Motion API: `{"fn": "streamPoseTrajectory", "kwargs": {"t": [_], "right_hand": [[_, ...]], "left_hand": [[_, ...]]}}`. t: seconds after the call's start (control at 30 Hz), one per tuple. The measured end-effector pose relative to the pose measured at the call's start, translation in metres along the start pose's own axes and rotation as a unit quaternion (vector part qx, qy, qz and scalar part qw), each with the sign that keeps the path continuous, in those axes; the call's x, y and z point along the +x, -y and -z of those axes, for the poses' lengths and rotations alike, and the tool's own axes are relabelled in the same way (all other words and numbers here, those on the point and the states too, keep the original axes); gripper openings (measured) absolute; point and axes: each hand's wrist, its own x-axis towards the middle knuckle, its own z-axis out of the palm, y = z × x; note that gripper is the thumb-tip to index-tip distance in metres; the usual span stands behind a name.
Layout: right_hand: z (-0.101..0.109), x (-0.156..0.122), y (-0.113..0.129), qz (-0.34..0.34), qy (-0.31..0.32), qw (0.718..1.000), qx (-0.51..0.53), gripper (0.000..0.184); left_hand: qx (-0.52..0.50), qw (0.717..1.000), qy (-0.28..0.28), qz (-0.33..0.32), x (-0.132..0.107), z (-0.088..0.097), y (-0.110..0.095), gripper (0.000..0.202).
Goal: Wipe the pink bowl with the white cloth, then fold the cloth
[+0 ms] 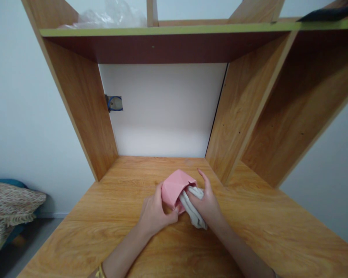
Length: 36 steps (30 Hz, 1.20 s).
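A pink faceted pot (175,187) is tilted on its side above the wooden desk, its opening turned to the right. My left hand (156,212) wraps round its left side, thumb at the lower rim. A pale grey-white cloth (193,210) is partly inside the opening, and its loose end hangs down outside. My right hand (207,200) grips the cloth, fingers reaching into the pot and one finger raised. The fingertips inside are hidden by the pot and the cloth.
The wooden desk (104,227) spreads under both hands, with side panels (81,104) and a shelf (162,31) above. A clear plastic bag (110,15) lies on the shelf. A socket opening (115,103) is in the back wall. A woven blanket (11,204) lies at the left.
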Motion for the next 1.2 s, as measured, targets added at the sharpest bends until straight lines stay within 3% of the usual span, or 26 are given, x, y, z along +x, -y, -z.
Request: {"fn": "streamPoseTrajectory", "kwargs": {"t": [0.27,0.53,0.67,0.9,1.07,1.2], "right_hand": [[0.005,0.004,-0.007,-0.010,0.020,0.995,-0.095,0.074],[0.005,0.005,-0.015,0.011,0.060,0.997,-0.053,0.069],[0.003,0.006,-0.018,0.003,0.034,0.999,-0.010,0.069],[0.007,0.006,-0.010,0.009,-0.059,0.998,-0.024,0.062],[0.000,0.005,-0.013,0.015,-0.030,0.999,0.015,0.063],[-0.003,0.006,-0.014,0.005,-0.010,1.000,-0.021,0.066]], "left_hand": [[0.051,0.998,0.025,-0.041,0.000,0.005,0.002,0.069],[0.021,0.999,0.031,-0.035,0.000,0.003,0.004,0.070],[-0.014,0.999,0.034,-0.011,0.002,0.002,0.006,0.069],[-0.083,0.995,0.052,-0.011,0.001,-0.004,0.004,0.089],[-0.084,0.995,0.050,0.013,-0.001,-0.008,0.001,0.075],[-0.066,0.997,0.026,0.024,0.000,-0.009,0.001,0.068]]}}
